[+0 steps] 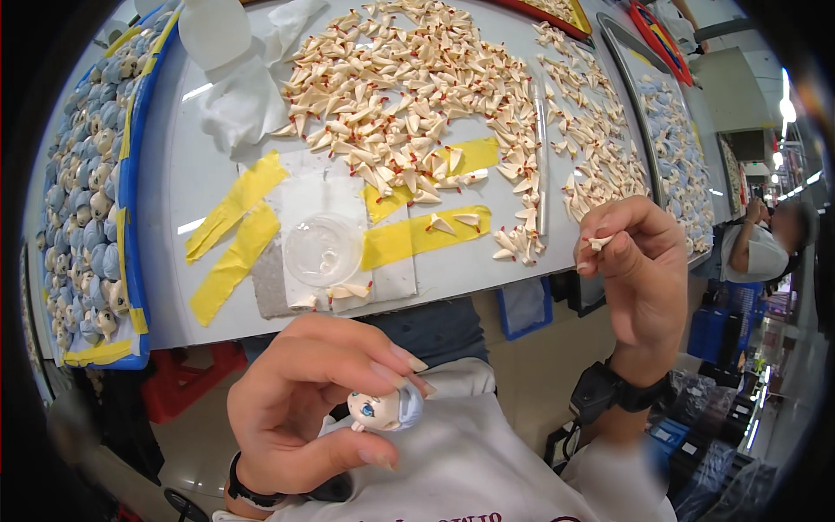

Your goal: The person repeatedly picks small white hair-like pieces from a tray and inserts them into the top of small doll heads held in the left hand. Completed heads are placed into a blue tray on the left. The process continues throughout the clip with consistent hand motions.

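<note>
Between the thumb and fingers of my left hand (300,400) is a small doll head (387,409) with pale blue hair and a painted blue eye, held over my lap in front of the table edge. My right hand (639,261), raised at the table's right front, pinches a small cream-coloured pointed piece (598,244). Many like pieces with red tips lie in a big pile (391,87) on the table. A round clear dish (323,250) stands on a taped white sheet near the front edge, with a few loose pieces (348,291) beside it.
At the left, a blue tray (130,217) holds many blue-haired doll heads. Another tray (648,113) of heads stands at the right. Yellow tape strips (235,235) and crumpled white sheets (239,104) lie on the table. A person (761,248) is farther off at the right.
</note>
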`<state>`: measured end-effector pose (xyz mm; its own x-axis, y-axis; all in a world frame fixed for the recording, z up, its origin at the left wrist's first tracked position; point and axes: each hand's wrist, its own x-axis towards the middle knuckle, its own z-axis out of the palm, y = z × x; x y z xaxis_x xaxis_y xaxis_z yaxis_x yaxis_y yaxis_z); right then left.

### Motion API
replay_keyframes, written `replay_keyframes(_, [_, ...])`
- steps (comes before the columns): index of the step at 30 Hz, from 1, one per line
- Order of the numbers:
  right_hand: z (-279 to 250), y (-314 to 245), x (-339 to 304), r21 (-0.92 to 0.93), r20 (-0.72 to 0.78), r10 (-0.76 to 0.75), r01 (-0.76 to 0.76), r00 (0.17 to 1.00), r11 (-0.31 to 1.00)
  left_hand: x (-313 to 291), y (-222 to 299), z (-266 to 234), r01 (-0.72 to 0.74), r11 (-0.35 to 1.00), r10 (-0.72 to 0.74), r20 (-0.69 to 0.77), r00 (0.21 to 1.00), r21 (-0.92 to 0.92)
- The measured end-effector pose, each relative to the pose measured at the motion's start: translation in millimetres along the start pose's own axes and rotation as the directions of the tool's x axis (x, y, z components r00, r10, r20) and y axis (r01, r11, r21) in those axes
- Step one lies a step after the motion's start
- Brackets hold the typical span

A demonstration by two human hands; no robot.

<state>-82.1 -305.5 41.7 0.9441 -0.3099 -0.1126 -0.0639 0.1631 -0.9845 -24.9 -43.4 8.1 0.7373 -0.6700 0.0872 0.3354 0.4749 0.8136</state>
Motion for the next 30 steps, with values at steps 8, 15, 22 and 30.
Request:
replay_keyframes(8, [7.7,1.0,-3.2,-0.008,-0.074,-0.009,0.009,0.997,1.000,3.2,-2.7,3.7,-0.027,0.969,0.032,-0.016,0.999,0.245])
replay_keyframes(15, [-21.5,-12.7,4.8,-0.383,-0.244,-0.191,0.087,0.951,0.920,-0.2,1.7,1.1,0.024,0.985,-0.020,-0.022,1.000,0.173])
replay_keyframes(22, [-34.7,-12.8,26.0,-0.891,-0.127,-0.400,0.073,0.908,0.449,0.2,-3.7,0.9,0.018,0.958,-0.015,-0.012,1.000,0.287])
replay_keyframes(30, [-12.8,-15.6,50.6,-0.928,0.221,-0.442,0.327,0.869,0.180,3.7,-0.4,6.9,0.094,0.965,-0.091,-0.023,0.996,0.246])
